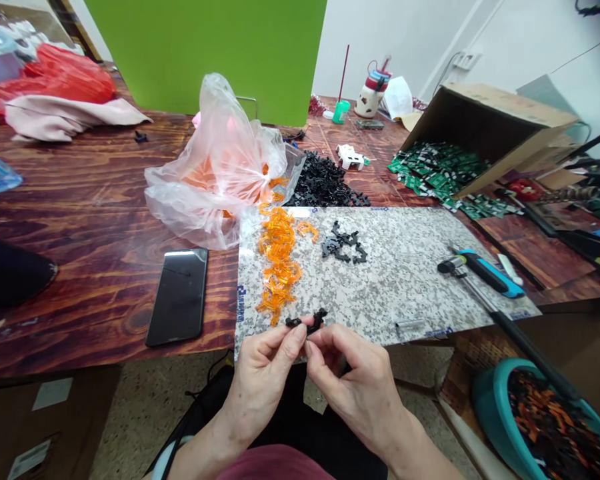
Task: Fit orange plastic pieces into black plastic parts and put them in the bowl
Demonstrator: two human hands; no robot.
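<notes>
My left hand (270,363) pinches a small black plastic part (316,323) between thumb and fingers, just past the near edge of the speckled board (380,280). Against the same part, my right hand (353,370) is closed, its thumb and forefinger touching the part's right side. Fingers cover much of the part. Beyond the hands, a row of translucent orange curved plastic pieces (279,243) lies along the board's left side. Several loose black parts (345,245) sit near the board's upper middle.
A black phone (177,297) lies left of the board. Behind are a plastic bag (225,167), a black parts heap (325,179) and a tipped carton (505,110) spilling green pieces (440,170). At right lie a hammer (490,307), a blue-black tool (490,272) and a teal bucket (495,393).
</notes>
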